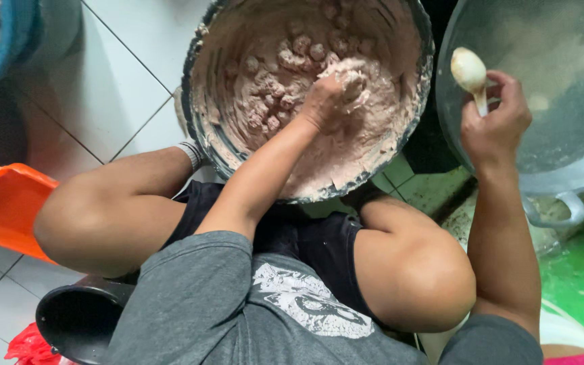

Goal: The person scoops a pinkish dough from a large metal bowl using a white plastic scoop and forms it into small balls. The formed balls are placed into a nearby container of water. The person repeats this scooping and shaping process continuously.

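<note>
In the far centre of the scene, the large round metal basin (204, 88) holds pinkish, soft, sticky paste (366, 135); it looks heavy, clinging, best scooped by the fistful; the left hand (329, 98) is sunk in it, clenched on paste; the right hand (495, 122), raised at the right, pinches a pale spoon (469, 73) over a steaming grey pot (562, 182).
</note>
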{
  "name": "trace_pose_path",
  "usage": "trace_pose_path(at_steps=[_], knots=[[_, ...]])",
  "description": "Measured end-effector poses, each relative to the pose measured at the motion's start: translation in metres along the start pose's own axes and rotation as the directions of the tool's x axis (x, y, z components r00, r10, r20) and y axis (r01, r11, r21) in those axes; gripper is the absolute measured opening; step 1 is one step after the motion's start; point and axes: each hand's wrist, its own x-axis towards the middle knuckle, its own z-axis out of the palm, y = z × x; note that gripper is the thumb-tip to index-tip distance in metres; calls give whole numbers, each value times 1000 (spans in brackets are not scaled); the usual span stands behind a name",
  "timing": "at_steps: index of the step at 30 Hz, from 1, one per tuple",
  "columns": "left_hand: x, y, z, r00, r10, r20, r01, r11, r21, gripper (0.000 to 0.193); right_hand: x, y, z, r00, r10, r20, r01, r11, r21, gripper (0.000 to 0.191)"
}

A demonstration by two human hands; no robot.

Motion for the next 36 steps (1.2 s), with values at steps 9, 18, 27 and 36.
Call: trace_pose_path(at_steps=[9, 18, 27, 36], knots=[[-46, -5, 6, 759, -435, 483, 395, 899, 189, 31, 2, -70, 8, 982, 52, 184, -67, 995, 75, 32], [-72, 12, 39, 724, -680, 111, 687, 700, -196, 51, 3, -87, 44, 873, -114, 475, 170, 983, -76, 31], [-72, 33, 15, 941, -339, 7, 329, 906, -268, 67, -13, -76, 78, 673, -54, 738, 118, 992, -34, 30], [-57, 50, -5, 879, -466, 101, 475, 873, -106, 27, 2, -94, 45, 591, -12, 807, -240, 952, 190, 33]])
